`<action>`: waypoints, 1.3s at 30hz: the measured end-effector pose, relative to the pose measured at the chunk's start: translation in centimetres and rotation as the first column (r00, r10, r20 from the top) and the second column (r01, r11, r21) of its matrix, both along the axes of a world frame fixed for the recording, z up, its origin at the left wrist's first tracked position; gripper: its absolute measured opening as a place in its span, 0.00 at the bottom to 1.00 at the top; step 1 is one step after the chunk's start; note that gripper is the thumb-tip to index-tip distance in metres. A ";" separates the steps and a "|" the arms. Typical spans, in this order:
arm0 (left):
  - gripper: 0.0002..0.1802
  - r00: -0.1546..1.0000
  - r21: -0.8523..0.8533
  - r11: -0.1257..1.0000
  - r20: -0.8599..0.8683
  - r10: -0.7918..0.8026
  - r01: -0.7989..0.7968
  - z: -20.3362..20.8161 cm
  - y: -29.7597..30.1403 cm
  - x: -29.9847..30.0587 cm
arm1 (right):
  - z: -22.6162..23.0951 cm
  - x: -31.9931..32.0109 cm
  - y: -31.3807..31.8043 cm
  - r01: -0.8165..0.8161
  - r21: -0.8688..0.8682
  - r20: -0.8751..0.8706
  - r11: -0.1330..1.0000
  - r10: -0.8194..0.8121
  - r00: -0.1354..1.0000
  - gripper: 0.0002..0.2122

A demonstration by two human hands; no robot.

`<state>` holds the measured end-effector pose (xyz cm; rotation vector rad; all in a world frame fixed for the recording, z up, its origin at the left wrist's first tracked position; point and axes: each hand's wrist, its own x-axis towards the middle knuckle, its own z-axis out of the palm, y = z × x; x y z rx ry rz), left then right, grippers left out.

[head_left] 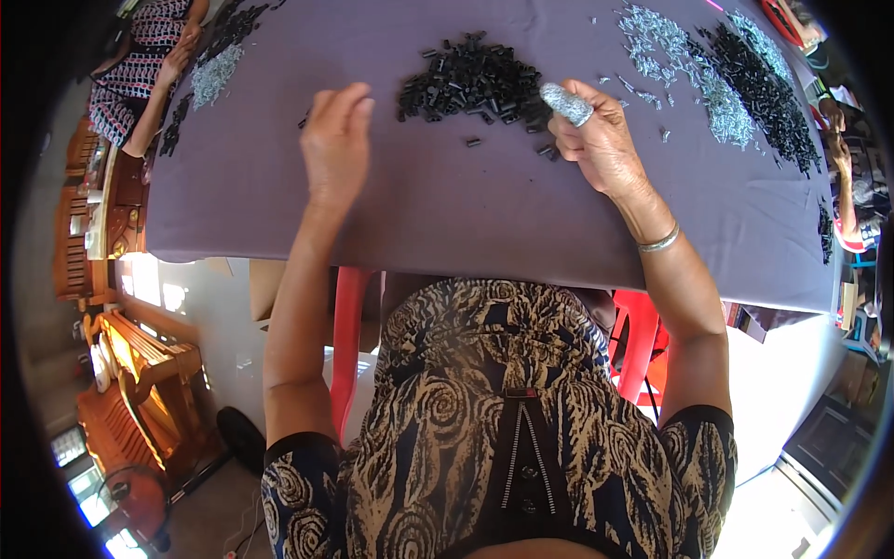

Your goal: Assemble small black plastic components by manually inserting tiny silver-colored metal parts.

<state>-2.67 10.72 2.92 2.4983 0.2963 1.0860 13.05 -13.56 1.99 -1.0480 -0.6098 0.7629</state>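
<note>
My left hand (337, 144) is over the table left of a heap of small black tube-shaped pieces (470, 79). Its fingers are bent and smeared by motion, so its grip does not show. At the right edge of the heap is my right hand (601, 140), closed, fingers curled toward the thumb. A silvery, crinkled wrapping (566, 104) covers one of its digits. Whatever its fingers hold is hidden. A loose black piece (473, 143) lies just in front of the heap.
A mauve cloth (466, 214) covers the table. Piles of clear pieces (731, 107) and black pieces (773, 112) spread at the right. More clear pieces (216, 74) lie far left beside another person's arm (154, 107). Another person's hand (838, 144) shows at the right rim.
</note>
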 end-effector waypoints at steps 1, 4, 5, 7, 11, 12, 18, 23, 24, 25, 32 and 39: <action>0.13 0.998 0.002 0.998 -0.004 -0.066 0.066 -1.0 -0.4 0.6 | 0.1 0.0 0.1 0.030 0.002 -0.015 1.000 -0.030 0.999 0.06; 0.24 0.977 -0.195 0.977 -0.180 -0.116 0.080 -1.3 -2.0 2.0 | -0.2 0.9 -0.2 0.067 0.018 -0.033 0.998 -0.066 0.997 0.06; 0.26 0.953 -0.125 0.992 -0.298 -0.063 0.026 -1.2 -1.6 2.3 | -0.2 1.0 -0.2 0.053 0.036 -0.040 0.998 -0.052 0.998 0.05; 0.31 0.862 -0.123 0.992 -0.505 -0.048 -0.017 -0.6 -0.4 3.1 | 0.1 1.3 -0.4 0.073 0.032 -0.030 0.997 -0.072 0.997 0.05; 0.31 0.759 -0.128 0.992 -0.648 -0.068 -0.021 1.2 -0.3 4.2 | 0.8 2.8 -1.4 0.177 0.008 0.024 0.984 -0.177 0.984 0.06; 0.31 0.739 -0.187 0.982 -0.663 -0.123 -0.003 1.7 -0.5 4.3 | 1.0 3.2 -1.5 0.212 0.003 0.021 0.977 -0.212 0.977 0.07; 0.24 0.754 -0.283 0.956 -0.612 -0.239 0.073 1.6 -2.4 4.1 | 1.1 4.5 -2.0 0.316 0.055 0.006 0.947 -0.317 0.949 0.06; 0.21 0.811 -0.427 0.900 -0.491 -0.317 0.092 0.4 -4.0 5.1 | 0.3 4.8 -2.1 0.231 -0.076 0.124 0.970 -0.220 0.967 0.04; 0.21 0.812 -0.429 0.899 -0.491 -0.317 0.092 0.0 -4.2 5.4 | 0.4 4.7 -2.0 0.230 -0.078 0.125 0.970 -0.220 0.968 0.04; 0.21 0.824 -0.444 0.890 -0.463 -0.326 0.103 -0.4 -4.5 5.7 | 0.4 4.6 -1.8 0.265 -0.090 0.149 0.960 -0.250 0.957 0.03; 0.18 0.886 -0.509 0.848 -0.313 -0.342 0.147 -1.1 -7.0 7.5 | 1.6 3.9 -1.8 0.360 -0.155 0.286 0.920 -0.307 0.908 0.02; 0.15 0.928 -0.438 0.877 -0.207 -0.311 0.197 -0.1 -7.4 5.6 | 2.8 5.0 -2.8 0.610 -0.209 0.517 0.764 -0.443 0.732 0.05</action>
